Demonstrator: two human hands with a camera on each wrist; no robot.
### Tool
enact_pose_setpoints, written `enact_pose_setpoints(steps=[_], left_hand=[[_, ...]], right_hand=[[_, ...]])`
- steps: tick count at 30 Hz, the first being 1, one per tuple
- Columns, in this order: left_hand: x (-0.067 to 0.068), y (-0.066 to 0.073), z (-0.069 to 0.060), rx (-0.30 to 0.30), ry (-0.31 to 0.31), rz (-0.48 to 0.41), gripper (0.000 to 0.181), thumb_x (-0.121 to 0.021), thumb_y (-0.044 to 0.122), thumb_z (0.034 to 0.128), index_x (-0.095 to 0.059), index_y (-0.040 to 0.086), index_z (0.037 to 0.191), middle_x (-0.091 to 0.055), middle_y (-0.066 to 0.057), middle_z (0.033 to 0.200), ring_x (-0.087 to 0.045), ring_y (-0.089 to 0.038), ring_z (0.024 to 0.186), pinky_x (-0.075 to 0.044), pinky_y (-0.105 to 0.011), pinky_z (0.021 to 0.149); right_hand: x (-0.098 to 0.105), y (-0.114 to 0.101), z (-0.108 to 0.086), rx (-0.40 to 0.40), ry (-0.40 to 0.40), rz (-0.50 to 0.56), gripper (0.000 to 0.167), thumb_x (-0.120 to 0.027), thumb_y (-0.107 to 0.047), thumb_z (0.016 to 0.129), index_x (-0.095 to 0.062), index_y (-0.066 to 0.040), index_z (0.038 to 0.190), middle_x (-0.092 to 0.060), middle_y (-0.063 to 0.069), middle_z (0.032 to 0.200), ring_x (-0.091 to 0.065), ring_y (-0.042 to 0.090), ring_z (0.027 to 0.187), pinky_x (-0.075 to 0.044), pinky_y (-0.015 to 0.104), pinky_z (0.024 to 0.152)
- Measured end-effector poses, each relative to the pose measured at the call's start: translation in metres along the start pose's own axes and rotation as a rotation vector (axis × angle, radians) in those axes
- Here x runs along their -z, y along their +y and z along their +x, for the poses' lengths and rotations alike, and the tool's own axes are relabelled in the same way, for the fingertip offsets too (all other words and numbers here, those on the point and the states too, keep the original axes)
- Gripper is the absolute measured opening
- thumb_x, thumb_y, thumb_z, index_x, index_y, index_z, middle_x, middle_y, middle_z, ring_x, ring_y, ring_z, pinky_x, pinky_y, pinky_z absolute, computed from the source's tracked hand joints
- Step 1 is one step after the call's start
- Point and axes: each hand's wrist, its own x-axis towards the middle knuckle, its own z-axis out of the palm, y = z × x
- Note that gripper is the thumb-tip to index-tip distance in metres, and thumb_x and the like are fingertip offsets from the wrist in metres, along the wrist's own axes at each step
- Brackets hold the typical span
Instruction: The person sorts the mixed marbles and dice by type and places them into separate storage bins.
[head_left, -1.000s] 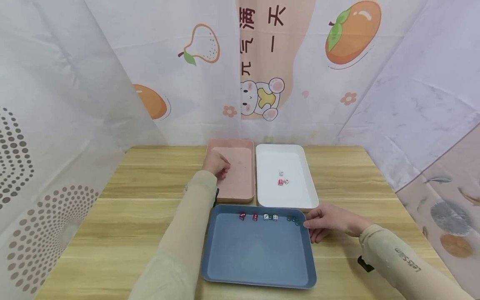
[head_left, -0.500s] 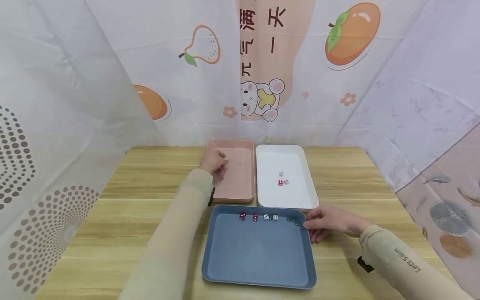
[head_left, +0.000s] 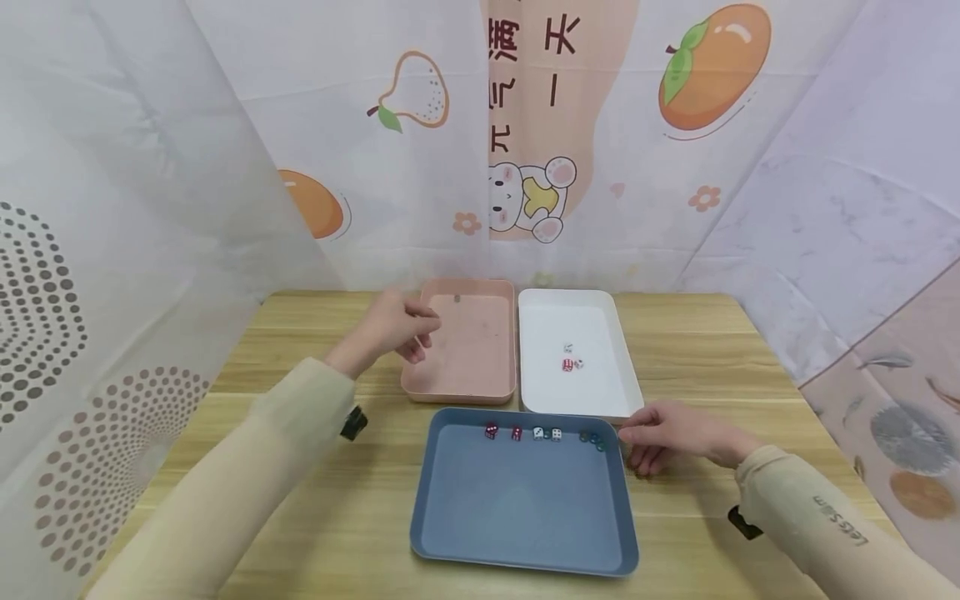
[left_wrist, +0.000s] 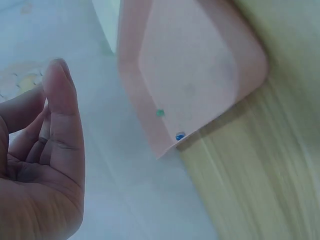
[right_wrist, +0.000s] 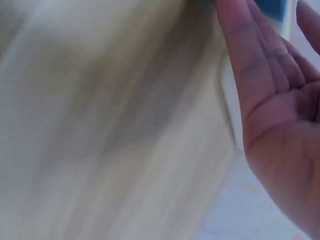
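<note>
My left hand point(head_left: 401, 325) hovers over the left side of the pink tray point(head_left: 472, 379), fingers loosely bent, nothing visible in them. Inside that tray's far corner, the left wrist view shows a small green bead point(left_wrist: 160, 113) and a blue bead point(left_wrist: 180, 136). My right hand point(head_left: 678, 433) is at the upper right corner of the blue tray point(head_left: 525, 508), fingertips at its rim; the exact contact is unclear. Along the blue tray's far side lie red dice point(head_left: 491, 430), white dice point(head_left: 538, 433) and several small green beads point(head_left: 596, 440).
Right of the pink tray stands a white tray point(head_left: 566, 317) with a red die point(head_left: 567, 365) and two white dice point(head_left: 568, 347). All three trays sit close together on the wooden table point(head_left: 690, 333). A printed curtain point(head_left: 420, 183) hangs behind the table.
My left hand has drawn back leftward from inside the pink tray, uncovering a small bead at its far side. My right hand has stayed by the blue tray's corner.
</note>
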Motion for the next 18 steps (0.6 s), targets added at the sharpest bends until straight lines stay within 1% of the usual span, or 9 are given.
enact_pose_setpoints(steps=[4, 8, 11, 14, 15, 18], left_hand=[[-0.001, -0.01, -0.03, 0.018, -0.035, -0.001, 0.032, -0.068, 0.02, 0.1002, -0.069, 0.003, 0.128, -0.07, -0.02, 0.083, -0.068, -0.021, 0.058, -0.064, -0.039, 0.062], [-0.009, -0.031, -0.055, 0.059, -0.079, 0.019, 0.032, -0.067, 0.023, 0.1009, -0.07, 0.001, 0.124, -0.07, -0.018, 0.079, -0.068, -0.023, 0.059, -0.064, -0.041, 0.063], [-0.018, -0.051, -0.066, 0.101, -0.127, 0.04, 0.029, -0.068, 0.024, 0.1001, -0.073, -0.002, 0.113, -0.07, -0.019, 0.077, -0.067, -0.022, 0.057, -0.063, -0.04, 0.06], [-0.029, -0.068, -0.073, 0.127, -0.165, 0.069, 0.028, -0.071, 0.023, 0.0978, -0.075, -0.004, 0.098, -0.071, -0.019, 0.075, -0.067, -0.02, 0.054, -0.063, -0.037, 0.056], [-0.033, -0.073, -0.075, 0.13, -0.178, 0.08, 0.028, -0.072, 0.025, 0.0968, -0.075, -0.003, 0.094, -0.072, -0.018, 0.075, -0.068, -0.02, 0.055, -0.063, -0.037, 0.057], [-0.043, -0.084, -0.08, 0.139, -0.224, 0.084, 0.031, -0.075, 0.03, 0.0951, -0.076, -0.001, 0.089, -0.074, -0.015, 0.076, -0.071, -0.02, 0.059, -0.063, -0.036, 0.058]], right_hand=[[0.007, -0.016, -0.008, 0.002, 0.108, -0.048, 0.033, -0.063, -0.026, 0.103, -0.069, 0.006, 0.106, -0.072, 0.018, 0.084, -0.071, 0.028, 0.075, -0.063, 0.044, 0.069], [0.006, -0.034, -0.012, 0.047, 0.198, -0.076, 0.037, -0.066, -0.027, 0.101, -0.068, 0.006, 0.117, -0.073, 0.019, 0.087, -0.071, 0.03, 0.078, -0.063, 0.042, 0.071], [-0.002, -0.046, -0.009, 0.081, 0.233, -0.079, 0.043, -0.07, -0.027, 0.099, -0.065, 0.006, 0.125, -0.074, 0.019, 0.092, -0.073, 0.033, 0.082, -0.063, 0.042, 0.076], [-0.013, -0.055, -0.001, 0.098, 0.241, -0.082, 0.046, -0.073, -0.026, 0.096, -0.065, 0.005, 0.129, -0.076, 0.016, 0.093, -0.074, 0.036, 0.086, -0.063, 0.042, 0.079], [-0.017, -0.057, 0.003, 0.101, 0.24, -0.086, 0.046, -0.074, -0.026, 0.095, -0.065, 0.003, 0.129, -0.077, 0.014, 0.092, -0.074, 0.035, 0.087, -0.063, 0.041, 0.08], [-0.03, -0.062, 0.015, 0.101, 0.225, -0.082, 0.046, -0.076, -0.025, 0.093, -0.066, 0.001, 0.13, -0.077, 0.011, 0.091, -0.074, 0.035, 0.089, -0.063, 0.038, 0.081]])
